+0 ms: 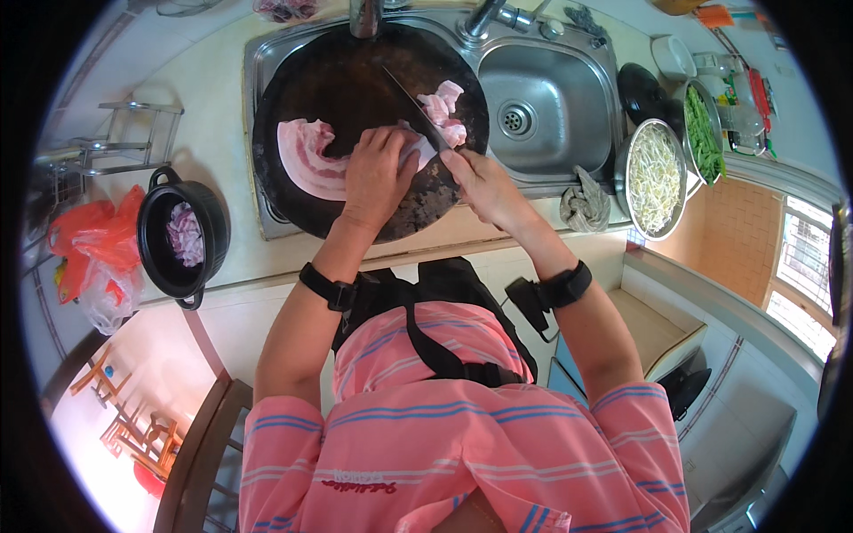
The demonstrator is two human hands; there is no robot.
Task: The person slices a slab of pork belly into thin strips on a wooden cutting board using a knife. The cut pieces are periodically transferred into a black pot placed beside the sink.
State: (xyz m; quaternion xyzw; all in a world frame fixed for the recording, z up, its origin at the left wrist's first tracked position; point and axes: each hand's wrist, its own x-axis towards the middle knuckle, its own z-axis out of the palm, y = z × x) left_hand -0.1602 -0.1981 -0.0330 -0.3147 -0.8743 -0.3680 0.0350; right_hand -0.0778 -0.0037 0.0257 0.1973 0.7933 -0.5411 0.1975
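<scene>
A long slab of pork belly (308,160) lies curved on a dark round chopping board (353,73), which rests over the left sink basin. My left hand (380,170) presses down on the slab's right end, hiding part of it. In my right hand (483,186) is a kitchen knife (413,106), gripped by its handle, its blade pointing up and to the left at the meat's cut end. Several cut pork pieces (443,110) sit on the board just right of the blade.
The right sink basin (546,146) adjoins the board. A grey rag (586,203) lies at its front edge. Bowls of bean sprouts (654,180) and green vegetables (701,133) stand farther right. At left are a black pot (216,230) holding meat and red plastic bags (100,230).
</scene>
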